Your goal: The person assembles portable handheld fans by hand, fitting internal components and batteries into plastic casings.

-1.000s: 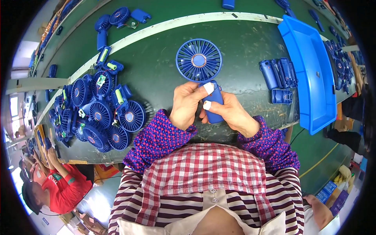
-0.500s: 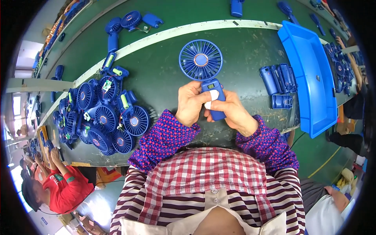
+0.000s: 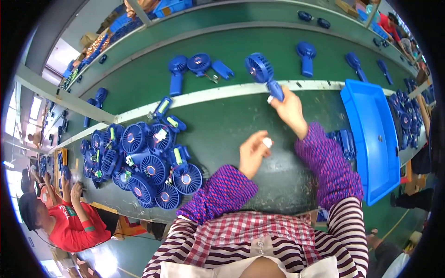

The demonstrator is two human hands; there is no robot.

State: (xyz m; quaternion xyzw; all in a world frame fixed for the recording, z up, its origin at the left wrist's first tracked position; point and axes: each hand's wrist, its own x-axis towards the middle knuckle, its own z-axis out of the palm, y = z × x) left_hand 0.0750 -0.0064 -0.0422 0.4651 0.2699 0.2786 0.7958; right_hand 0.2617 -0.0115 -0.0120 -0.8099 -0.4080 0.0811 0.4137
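Observation:
My right hand point(image 3: 291, 110) grips a blue handheld fan point(image 3: 258, 68) by its handle and holds it out over the white strip on the bench, with the round head tilted away. White wrapping covers the thumb. Nearer to me, my left hand point(image 3: 253, 153) hovers over the dark green bench top point(image 3: 222, 139). It holds nothing, its fingers loosely bent and apart, and white wrapping shows on its thumb. To its left lies a pile of opened blue fans point(image 3: 153, 166), several with green cells and small boards exposed.
A blue plastic tray point(image 3: 371, 134) stands on the right, beside several blue casing parts point(image 3: 344, 143). Past the white strip point(image 3: 222, 90) lie more fans point(image 3: 306, 58) and a loose casing piece point(image 3: 223, 69). At the left, a person in a red shirt point(image 3: 79, 220) works with raised hands.
My right hand has carried the fan forward and to the right. My left hand has let go of it and stayed nearer to me. The view has shifted, showing more of the far bench.

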